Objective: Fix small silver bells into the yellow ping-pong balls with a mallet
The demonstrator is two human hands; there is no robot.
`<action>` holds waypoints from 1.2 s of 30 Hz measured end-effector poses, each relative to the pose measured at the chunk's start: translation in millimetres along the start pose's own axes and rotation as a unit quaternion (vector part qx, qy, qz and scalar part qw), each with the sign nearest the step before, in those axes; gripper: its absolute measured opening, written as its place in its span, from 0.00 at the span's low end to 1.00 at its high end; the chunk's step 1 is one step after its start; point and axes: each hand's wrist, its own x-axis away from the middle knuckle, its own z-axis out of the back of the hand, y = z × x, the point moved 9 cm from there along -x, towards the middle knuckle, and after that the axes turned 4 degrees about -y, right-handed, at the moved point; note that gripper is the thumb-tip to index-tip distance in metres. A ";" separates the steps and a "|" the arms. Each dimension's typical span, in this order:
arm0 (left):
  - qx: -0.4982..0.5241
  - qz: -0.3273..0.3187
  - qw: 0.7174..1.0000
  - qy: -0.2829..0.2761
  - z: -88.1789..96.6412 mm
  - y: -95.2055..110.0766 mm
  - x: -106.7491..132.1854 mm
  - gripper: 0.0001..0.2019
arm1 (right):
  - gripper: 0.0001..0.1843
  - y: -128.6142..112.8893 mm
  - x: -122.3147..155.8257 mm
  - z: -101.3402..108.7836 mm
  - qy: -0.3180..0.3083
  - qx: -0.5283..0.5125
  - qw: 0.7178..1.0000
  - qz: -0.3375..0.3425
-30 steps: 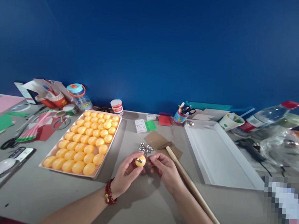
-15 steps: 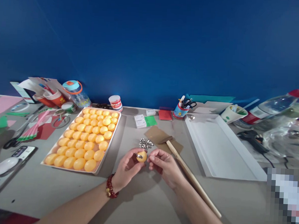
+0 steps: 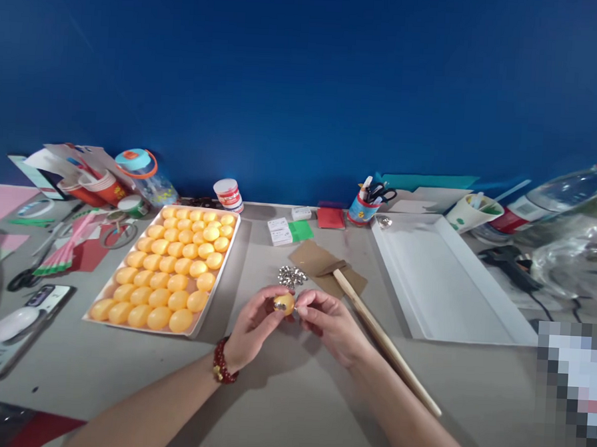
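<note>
Orange ball (image 3: 287, 303) in left hand (image 3: 251, 326) sits apart from white tray's edge (image 3: 394, 280).

L hand (image 3: 253, 328) curled, thumb (image 3: 269, 323) opp. fingers (image 3: 275, 291), R hand (image 3: 331, 322) just beside L fingertips, R thumb + index pinched tog., bare forearms (image 3: 169, 398) angled in twd fingers.

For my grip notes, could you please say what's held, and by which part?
The left hand grips an orange ping-pong ball around its left side; right hand: unclear.
</note>
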 end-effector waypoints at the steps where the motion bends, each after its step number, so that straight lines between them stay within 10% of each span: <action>1: 0.003 0.002 1.000 -0.001 0.0 -0.6 0.2 0.15 | 0.11 0.7 0.1 0.2 0.002 -0.004 1.000 -0.003; 36: -0.015 0.031 0.999 0.021 5.4 -4.9 -0.1 0.14 | 0.12 19.5 -1.4 2.8 0.019 -0.057 0.997 -0.056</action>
